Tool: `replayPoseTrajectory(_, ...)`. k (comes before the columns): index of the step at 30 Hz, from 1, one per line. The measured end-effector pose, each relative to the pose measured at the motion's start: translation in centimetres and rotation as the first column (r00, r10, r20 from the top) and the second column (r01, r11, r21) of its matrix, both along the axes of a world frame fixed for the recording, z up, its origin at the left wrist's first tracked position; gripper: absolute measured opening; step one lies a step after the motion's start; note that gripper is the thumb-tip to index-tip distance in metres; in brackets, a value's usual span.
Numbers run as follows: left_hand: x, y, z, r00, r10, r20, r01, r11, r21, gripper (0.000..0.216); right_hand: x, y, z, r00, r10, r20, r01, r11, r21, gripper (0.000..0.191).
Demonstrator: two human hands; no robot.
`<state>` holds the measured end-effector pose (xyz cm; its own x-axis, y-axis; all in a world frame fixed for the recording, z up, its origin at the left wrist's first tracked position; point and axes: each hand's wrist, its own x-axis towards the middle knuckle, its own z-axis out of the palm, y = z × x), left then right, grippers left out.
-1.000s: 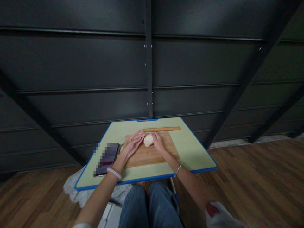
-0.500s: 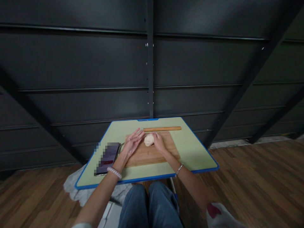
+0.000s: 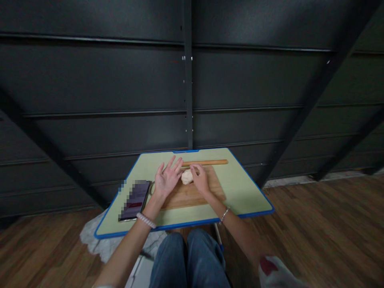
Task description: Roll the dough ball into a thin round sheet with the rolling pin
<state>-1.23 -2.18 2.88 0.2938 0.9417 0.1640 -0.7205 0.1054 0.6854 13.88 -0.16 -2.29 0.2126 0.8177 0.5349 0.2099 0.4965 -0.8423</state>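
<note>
The left hand [image 3: 169, 176] is spread palm up, fingers apart and holding nothing, at nine o'clock of a pale lump of dough [image 3: 187, 177]. The right hand [image 3: 201, 178] curls at three o'clock, its fingers bent against the dough or just beside it; I cannot tell whether they grip. The dough looks soft, fairly light and perhaps a little tacky, likely to dent under fingertips, so it is best cupped from both sides with broad palm contact. It sits toward the far part of a wooden board [image 3: 186, 198]. A rolling pin [image 3: 208, 162] lies at one o'clock, a dark tablet [image 3: 136, 200] at eight. Under them is a pale green, blue-edged desk [image 3: 243, 192]; beyond at twelve stands a dark panelled wall [image 3: 135, 80], with wood-look floor [image 3: 330, 208] at four.
</note>
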Motion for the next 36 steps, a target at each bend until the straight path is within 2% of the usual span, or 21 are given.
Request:
replayPoseTrajectory(4,0.9,-1.9,2.3,1.000,0.019,-0.021,-0.018,0.998,0.052,0.050,-0.3,-1.7,1.2,1.000,-0.011,0.011,0.010,0.998,0.065,0.017)
replayPoseTrajectory(9,1.2,-4.7,4.4,0.999,0.048,-0.003,-0.048,0.993,0.110,0.051,-1.1,-5.8,4.4,0.992,0.001,-0.125,0.007,0.998,0.065,0.021)
replayPoseTrajectory(11,1.2,-5.8,5.3,0.999,0.052,-0.018,-0.050,0.993,0.106,0.053,-1.0,-7.5,5.9,0.998,-0.023,-0.067,0.034,0.985,0.167,0.017)
replayPoseTrajectory(14,1.3,-7.0,6.4,0.998,0.031,-0.056,-0.027,0.997,0.075,0.060,-0.4,-9.1,8.0,0.988,-0.066,0.137,0.018,0.945,0.327,0.014)
replayPoseTrajectory(17,1.3,-7.8,7.0,0.993,0.042,-0.107,-0.038,0.998,0.041,0.065,0.4,-9.6,9.1,0.948,-0.095,0.305,-0.030,0.925,0.380,0.014)
replayPoseTrajectory(20,0.9,-7.9,7.1,0.993,0.032,-0.115,-0.029,0.999,0.025,0.065,1.3,-9.4,9.3,0.894,-0.082,0.440,-0.098,0.924,0.370,0.014)
replayPoseTrajectory(25,0.3,-7.5,6.1,0.995,-0.073,-0.062,0.072,0.997,-0.015,0.064,2.3,-9.0,8.8,0.749,-0.056,0.660,-0.245,0.902,0.355,0.020)
replayPoseTrajectory(28,0.3,-7.4,5.7,0.989,-0.147,0.003,0.147,0.988,-0.048,0.061,2.3,-9.0,8.8,0.720,-0.068,0.691,-0.210,0.927,0.311,0.018)
replayPoseTrajectory(32,0.4,-7.5,5.8,0.966,-0.251,0.066,0.256,0.963,-0.086,0.058,2.1,-9.3,9.2,0.722,-0.065,0.689,-0.152,0.956,0.249,0.014)
replayPoseTrajectory(36,0.8,-7.8,6.0,0.951,-0.292,0.100,0.302,0.948,-0.100,0.060,2.0,-9.5,8.9,0.728,-0.097,0.679,-0.127,0.954,0.273,0.014)
